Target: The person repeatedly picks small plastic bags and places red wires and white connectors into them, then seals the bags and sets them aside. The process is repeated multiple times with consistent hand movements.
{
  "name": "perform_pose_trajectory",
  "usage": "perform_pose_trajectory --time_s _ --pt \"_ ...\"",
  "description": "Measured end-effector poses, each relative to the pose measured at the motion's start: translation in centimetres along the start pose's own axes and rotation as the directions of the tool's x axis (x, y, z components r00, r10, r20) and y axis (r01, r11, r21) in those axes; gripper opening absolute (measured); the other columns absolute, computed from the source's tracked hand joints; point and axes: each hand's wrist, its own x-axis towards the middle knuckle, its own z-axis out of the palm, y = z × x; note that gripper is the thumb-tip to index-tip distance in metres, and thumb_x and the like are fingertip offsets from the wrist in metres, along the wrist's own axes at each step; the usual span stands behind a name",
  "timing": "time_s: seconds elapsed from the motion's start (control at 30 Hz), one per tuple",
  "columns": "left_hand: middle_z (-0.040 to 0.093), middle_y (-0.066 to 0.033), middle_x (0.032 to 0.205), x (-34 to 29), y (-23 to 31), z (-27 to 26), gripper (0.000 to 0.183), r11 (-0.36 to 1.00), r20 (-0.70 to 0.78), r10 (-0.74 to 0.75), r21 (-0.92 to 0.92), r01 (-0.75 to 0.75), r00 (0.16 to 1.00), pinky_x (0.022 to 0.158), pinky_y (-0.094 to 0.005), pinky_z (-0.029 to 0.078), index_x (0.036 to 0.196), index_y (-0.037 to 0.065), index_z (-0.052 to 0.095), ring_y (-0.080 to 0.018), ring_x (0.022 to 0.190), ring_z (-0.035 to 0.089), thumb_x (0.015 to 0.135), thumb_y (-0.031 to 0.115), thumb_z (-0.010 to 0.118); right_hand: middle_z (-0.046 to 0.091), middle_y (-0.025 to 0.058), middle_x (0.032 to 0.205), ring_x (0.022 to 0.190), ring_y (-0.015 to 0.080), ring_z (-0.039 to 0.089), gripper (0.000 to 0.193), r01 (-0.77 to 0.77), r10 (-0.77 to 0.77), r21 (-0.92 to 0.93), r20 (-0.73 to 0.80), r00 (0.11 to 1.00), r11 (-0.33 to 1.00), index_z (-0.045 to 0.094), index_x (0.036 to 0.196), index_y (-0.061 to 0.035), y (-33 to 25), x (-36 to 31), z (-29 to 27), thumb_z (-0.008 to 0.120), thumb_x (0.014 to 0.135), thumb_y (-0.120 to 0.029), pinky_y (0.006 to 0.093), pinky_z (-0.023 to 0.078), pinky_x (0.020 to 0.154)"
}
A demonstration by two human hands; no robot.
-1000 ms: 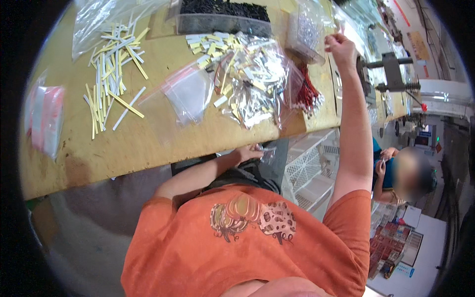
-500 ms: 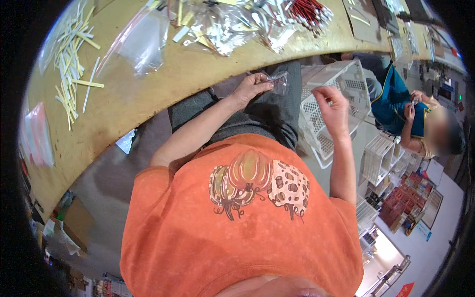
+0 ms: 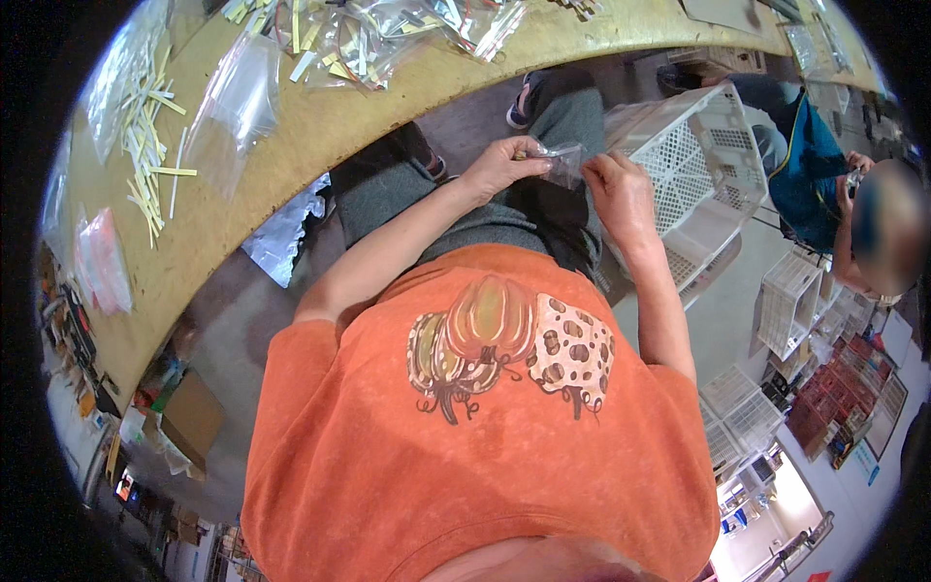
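Note:
Over my lap, my left hand (image 3: 504, 167) is closed, with thumb and fingers pinching a small clear plastic bag (image 3: 562, 167). What is inside the bag is too small to make out. My right hand (image 3: 621, 196) meets the bag's right edge, its fingertips bent and pressed together there; the exact grip is partly hidden by the fingers. Both forearms are bare below the orange sleeves. The worktable (image 3: 320, 160) curves past beyond my left hand.
White and yellow strips (image 3: 145, 145) lie at the table's left beside clear bags (image 3: 238, 112). More bagged parts (image 3: 369, 48) lie at the far edge. A white perforated crate (image 3: 693, 175) stands right of my lap. Farther right sits another person (image 3: 815, 175) in teal. Crumpled silver sheeting (image 3: 286, 233) lies below the table.
My right hand has moved left, from apart over the crate to the bag's edge. My left hand still holds the bag. The whole view has shifted, with the table sitting higher.

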Motion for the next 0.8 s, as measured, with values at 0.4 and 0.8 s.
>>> perform_pose_trajectory --time_s 0.4,0.8 --pt "0.071 0.001 0.095 0.2 -0.1 -0.4 0.013 0.953 0.009 -0.052 -0.298 0.052 0.999 0.082 -0.0247 0.052 0.103 0.011 0.067 -0.0089 0.087 0.065 0.094 0.014 0.076 0.074 0.0136 0.104 0.091 0.0197 0.073 0.036 -0.312 0.328 0.456 0.046 0.944 0.833 0.067 0.113 0.0029 -0.2 -1.2 1.4 0.081 0.089 -0.02 0.0321 0.056 0.077" --pt "0.07 -0.0018 0.123 -0.9 5.2 -0.4 0.048 0.895 -0.059 0.373 0.287 -0.342 0.926 0.098 -0.0276 0.05 0.137 0.009 0.061 -0.0124 0.114 0.064 0.092 0.008 0.077 0.069 0.0112 0.086 0.076 0.0229 0.068 0.01 -0.093 0.17 0.495 -0.112 0.979 0.864 0.073 0.101 -0.0029 -0.9 0.7 2.2 0.071 0.091 -0.001 0.0334 0.053 0.069"
